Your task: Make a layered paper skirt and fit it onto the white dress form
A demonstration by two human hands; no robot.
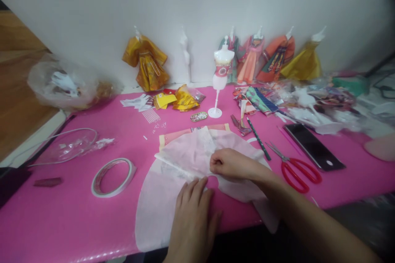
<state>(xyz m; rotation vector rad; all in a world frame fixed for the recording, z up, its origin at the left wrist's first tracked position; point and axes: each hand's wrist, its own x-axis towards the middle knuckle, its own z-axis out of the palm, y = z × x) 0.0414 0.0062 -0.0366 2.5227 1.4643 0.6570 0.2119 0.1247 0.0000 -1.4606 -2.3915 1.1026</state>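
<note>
A pale pink piece of cloth (157, 205), cut in a wide curve, lies spread at the front of the table with a whitish strip (175, 171) along it. My left hand (194, 207) rests flat on the cloth, fingers stretched out beside a small round gap where the pink table shows. Just above that gap, my right hand (231, 163) is closed in a pinch over the cloth; its fingertips hide whatever they hold. From under the cloth's far edge sticks out a salmon piece with cream ends (166, 139).
The pink table (77, 222) bears a tape roll (113, 176) at left. Red-handled scissors (300, 172), a dark pencil (258, 139) and a phone (313, 146) lie at right. A small white mannequin (224, 70) stands behind, with several dressed ones along the wall and fabric scraps (261, 100).
</note>
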